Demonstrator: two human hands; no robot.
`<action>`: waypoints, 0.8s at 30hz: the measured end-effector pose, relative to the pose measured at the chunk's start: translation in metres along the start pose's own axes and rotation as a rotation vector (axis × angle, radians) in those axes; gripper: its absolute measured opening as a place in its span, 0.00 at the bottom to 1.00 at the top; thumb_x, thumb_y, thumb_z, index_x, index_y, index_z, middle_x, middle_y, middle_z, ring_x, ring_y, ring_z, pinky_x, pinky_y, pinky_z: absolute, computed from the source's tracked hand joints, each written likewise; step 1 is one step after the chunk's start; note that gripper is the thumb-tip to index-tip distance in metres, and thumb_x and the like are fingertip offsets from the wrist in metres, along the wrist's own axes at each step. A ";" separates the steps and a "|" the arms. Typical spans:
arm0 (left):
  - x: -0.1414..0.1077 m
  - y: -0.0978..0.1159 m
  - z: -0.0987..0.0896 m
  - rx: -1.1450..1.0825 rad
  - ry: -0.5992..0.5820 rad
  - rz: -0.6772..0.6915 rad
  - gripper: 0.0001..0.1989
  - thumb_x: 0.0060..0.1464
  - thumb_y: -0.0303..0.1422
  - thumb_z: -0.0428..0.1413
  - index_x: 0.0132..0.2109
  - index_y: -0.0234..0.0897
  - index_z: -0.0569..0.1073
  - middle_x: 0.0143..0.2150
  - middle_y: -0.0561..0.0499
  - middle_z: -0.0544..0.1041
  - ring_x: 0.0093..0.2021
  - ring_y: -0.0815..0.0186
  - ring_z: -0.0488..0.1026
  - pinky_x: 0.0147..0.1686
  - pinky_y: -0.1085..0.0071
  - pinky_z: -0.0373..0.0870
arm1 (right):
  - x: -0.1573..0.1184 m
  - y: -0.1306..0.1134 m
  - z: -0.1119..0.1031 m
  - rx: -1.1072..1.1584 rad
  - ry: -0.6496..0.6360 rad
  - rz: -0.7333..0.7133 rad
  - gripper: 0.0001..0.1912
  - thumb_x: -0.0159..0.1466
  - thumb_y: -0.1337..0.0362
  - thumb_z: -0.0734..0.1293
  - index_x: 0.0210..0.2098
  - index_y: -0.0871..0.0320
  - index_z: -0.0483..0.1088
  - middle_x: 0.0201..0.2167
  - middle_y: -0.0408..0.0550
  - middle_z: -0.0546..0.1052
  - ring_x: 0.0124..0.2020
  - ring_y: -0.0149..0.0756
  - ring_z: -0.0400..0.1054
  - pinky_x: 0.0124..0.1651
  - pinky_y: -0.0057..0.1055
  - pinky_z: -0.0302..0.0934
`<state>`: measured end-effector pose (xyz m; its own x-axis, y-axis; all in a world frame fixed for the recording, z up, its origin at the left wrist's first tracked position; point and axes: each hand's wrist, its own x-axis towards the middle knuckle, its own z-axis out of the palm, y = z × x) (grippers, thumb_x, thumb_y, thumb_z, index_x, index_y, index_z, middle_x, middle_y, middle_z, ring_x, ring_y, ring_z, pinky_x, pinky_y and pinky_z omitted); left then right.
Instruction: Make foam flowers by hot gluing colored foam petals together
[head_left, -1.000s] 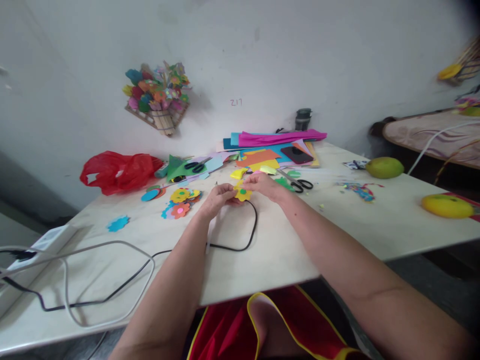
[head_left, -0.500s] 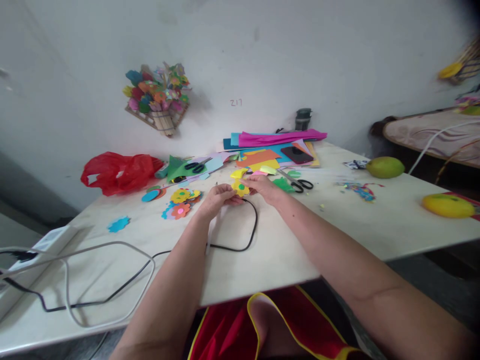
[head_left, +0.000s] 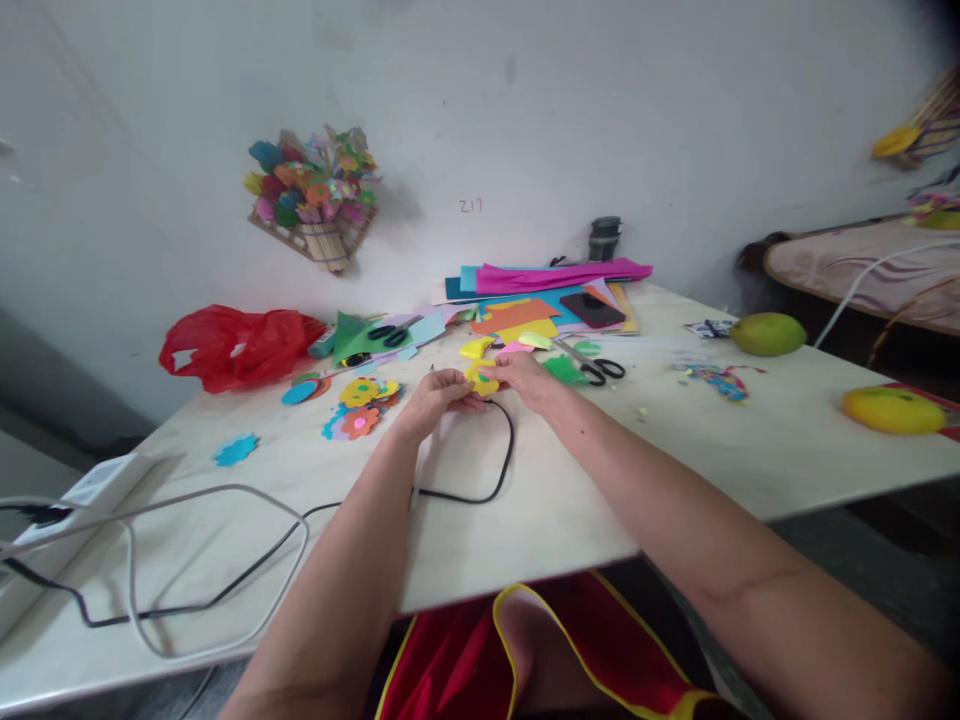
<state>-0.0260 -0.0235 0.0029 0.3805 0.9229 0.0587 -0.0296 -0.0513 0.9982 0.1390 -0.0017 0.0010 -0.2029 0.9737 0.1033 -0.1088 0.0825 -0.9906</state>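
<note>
A yellow paper flower with a green centre is held between my two hands over the middle of the table. My left hand pinches its left edge, fingers closed. From the right, my right hand has its thumb and fingers closed on the petals, partly covering the flower. Just behind it lies a yellow scrap. Left of my left hand is a pile of cut flowers, with an orange flower in front. Beneath my hands a black cable loops across the table.
Black-handled scissors lie right of my hands, with green scraps beside them. Coloured sheets and a phone are at the back. A red plastic bag and a power strip are left; two mangoes lie right.
My right hand's fingers have shifted slightly over the flower, covering more of its centre. My left hand keeps its place. The whole view has moved very little.
</note>
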 end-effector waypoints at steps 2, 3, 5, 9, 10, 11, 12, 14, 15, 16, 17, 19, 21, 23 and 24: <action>0.000 -0.001 0.000 -0.005 0.003 0.001 0.11 0.44 0.34 0.59 0.31 0.30 0.66 0.28 0.44 0.76 0.30 0.63 0.76 0.33 0.70 0.72 | 0.000 0.000 0.000 0.006 0.008 0.018 0.15 0.42 0.58 0.73 0.18 0.60 0.64 0.18 0.39 0.68 0.21 0.25 0.61 0.27 0.24 0.55; 0.000 -0.001 0.000 -0.007 0.006 0.004 0.11 0.44 0.34 0.59 0.31 0.30 0.67 0.28 0.45 0.76 0.30 0.63 0.76 0.33 0.70 0.72 | -0.001 0.000 0.000 0.008 0.008 0.026 0.15 0.43 0.58 0.72 0.19 0.60 0.65 0.18 0.40 0.69 0.22 0.25 0.62 0.26 0.24 0.55; 0.001 -0.002 0.000 -0.012 0.016 0.018 0.12 0.44 0.34 0.59 0.32 0.31 0.67 0.29 0.45 0.76 0.30 0.63 0.76 0.34 0.69 0.72 | -0.001 0.000 -0.001 0.026 -0.012 0.050 0.14 0.46 0.57 0.72 0.21 0.60 0.66 0.20 0.42 0.70 0.22 0.26 0.63 0.26 0.24 0.56; 0.001 -0.002 -0.001 -0.014 0.044 0.046 0.12 0.45 0.35 0.58 0.32 0.32 0.66 0.28 0.47 0.76 0.29 0.64 0.76 0.33 0.70 0.71 | 0.000 0.000 -0.003 0.092 -0.101 0.091 0.17 0.52 0.51 0.67 0.27 0.60 0.69 0.25 0.46 0.74 0.23 0.28 0.65 0.25 0.25 0.58; 0.001 -0.002 -0.002 -0.012 0.048 0.048 0.12 0.45 0.35 0.58 0.32 0.32 0.65 0.27 0.47 0.76 0.29 0.64 0.75 0.32 0.70 0.71 | 0.000 0.000 -0.004 0.096 -0.114 0.091 0.18 0.52 0.49 0.66 0.28 0.60 0.69 0.26 0.47 0.74 0.23 0.29 0.66 0.25 0.26 0.58; 0.001 -0.002 -0.002 -0.009 0.051 0.048 0.12 0.45 0.35 0.58 0.32 0.32 0.65 0.27 0.47 0.76 0.28 0.65 0.75 0.31 0.70 0.71 | 0.000 0.000 -0.005 0.091 -0.118 0.090 0.19 0.52 0.48 0.66 0.28 0.60 0.70 0.27 0.47 0.74 0.23 0.29 0.65 0.25 0.26 0.58; 0.001 -0.002 -0.003 -0.007 0.052 0.048 0.11 0.45 0.35 0.58 0.31 0.33 0.65 0.26 0.47 0.76 0.27 0.65 0.75 0.30 0.70 0.71 | 0.001 0.000 -0.005 0.081 -0.114 0.087 0.19 0.51 0.48 0.66 0.28 0.60 0.70 0.26 0.47 0.74 0.23 0.28 0.65 0.25 0.25 0.58; 0.001 -0.001 -0.003 0.002 0.049 0.040 0.11 0.44 0.35 0.57 0.31 0.33 0.65 0.25 0.48 0.75 0.25 0.65 0.74 0.29 0.70 0.70 | 0.001 0.000 -0.006 0.051 -0.100 0.079 0.17 0.49 0.50 0.68 0.26 0.60 0.70 0.24 0.46 0.74 0.23 0.28 0.65 0.25 0.25 0.57; 0.001 -0.001 -0.003 0.011 0.045 0.034 0.10 0.44 0.34 0.57 0.30 0.33 0.65 0.25 0.48 0.75 0.25 0.65 0.74 0.29 0.70 0.70 | 0.002 0.001 -0.007 0.037 -0.091 0.069 0.16 0.48 0.52 0.69 0.25 0.60 0.70 0.23 0.46 0.73 0.23 0.28 0.65 0.25 0.24 0.57; 0.001 0.000 -0.003 0.019 0.044 0.029 0.10 0.44 0.34 0.57 0.30 0.33 0.65 0.24 0.48 0.75 0.24 0.65 0.74 0.28 0.70 0.70 | 0.002 0.001 -0.007 0.025 -0.080 0.057 0.15 0.47 0.53 0.70 0.23 0.60 0.69 0.22 0.45 0.73 0.23 0.28 0.64 0.25 0.24 0.56; 0.001 0.000 -0.003 0.026 0.041 0.027 0.10 0.44 0.34 0.57 0.30 0.33 0.65 0.25 0.47 0.75 0.24 0.66 0.74 0.28 0.70 0.70 | 0.002 0.002 -0.007 0.017 -0.064 0.043 0.14 0.46 0.55 0.70 0.22 0.60 0.69 0.22 0.44 0.73 0.23 0.27 0.64 0.25 0.24 0.56; 0.000 0.000 -0.002 0.032 0.035 0.027 0.10 0.43 0.34 0.57 0.30 0.32 0.66 0.26 0.46 0.76 0.25 0.65 0.74 0.29 0.70 0.70 | 0.003 0.003 -0.006 0.019 -0.026 0.020 0.13 0.46 0.56 0.71 0.21 0.60 0.68 0.21 0.43 0.72 0.23 0.27 0.64 0.25 0.24 0.56; 0.000 0.000 -0.001 0.034 0.037 0.028 0.11 0.43 0.34 0.57 0.32 0.31 0.67 0.29 0.45 0.76 0.28 0.64 0.75 0.31 0.69 0.70 | 0.003 0.003 -0.005 0.037 0.005 0.014 0.12 0.46 0.57 0.70 0.21 0.60 0.68 0.20 0.42 0.72 0.22 0.26 0.64 0.25 0.24 0.56; 0.001 0.000 -0.002 0.027 0.071 0.032 0.12 0.42 0.35 0.58 0.32 0.31 0.68 0.30 0.45 0.76 0.30 0.63 0.75 0.32 0.69 0.70 | 0.002 0.003 -0.004 0.058 0.022 0.032 0.10 0.47 0.59 0.70 0.21 0.59 0.69 0.19 0.42 0.72 0.21 0.26 0.64 0.24 0.24 0.56; 0.001 0.000 -0.002 0.017 0.103 0.039 0.12 0.42 0.35 0.58 0.32 0.31 0.68 0.29 0.45 0.76 0.30 0.63 0.75 0.32 0.68 0.71 | 0.002 0.002 -0.003 0.066 0.025 0.047 0.09 0.47 0.60 0.69 0.21 0.59 0.69 0.19 0.42 0.72 0.21 0.27 0.64 0.24 0.24 0.56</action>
<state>-0.0275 -0.0216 0.0025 0.2821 0.9545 0.0969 -0.0268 -0.0931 0.9953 0.1414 0.0013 -0.0014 -0.1855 0.9812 0.0534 -0.1634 0.0228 -0.9863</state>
